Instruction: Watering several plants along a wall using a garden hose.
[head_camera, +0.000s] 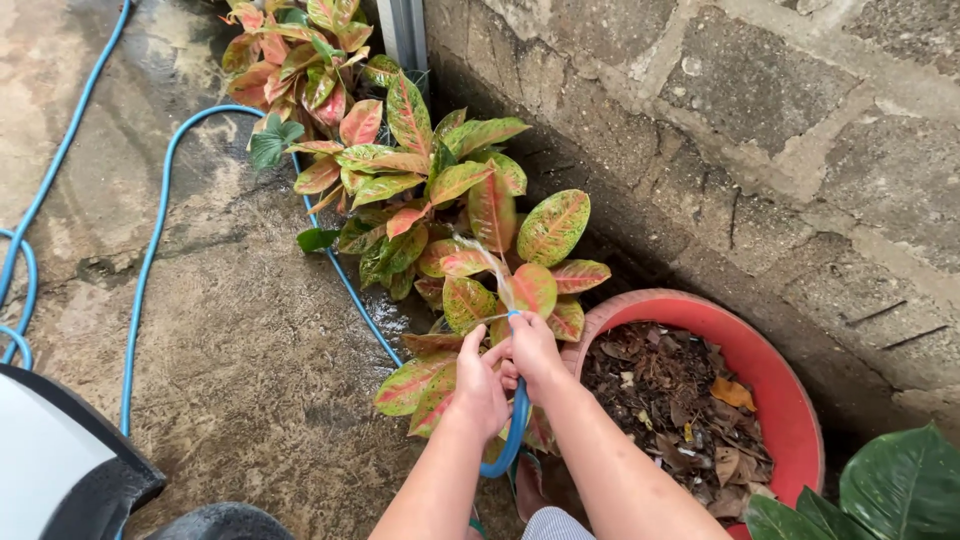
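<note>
Both hands are curled shut around the end of the blue hose (512, 440), left hand (480, 385) and right hand (535, 350) pressed together, fingertips pinching its mouth. Water (490, 265) sprays onto the red-green plant (470, 215) just ahead. A red pot (760, 350) of dry leaves sits close on the right against the block wall (760, 120); wet concrete (220, 350) lies open to the left.

Red basin (790, 400) holding dry leaves and soil, beside grey block wall (780, 120). Dark green leaves (890, 490), lower right. White-and-black object (60, 460), lower left. Wet concrete floor (230, 340).
</note>
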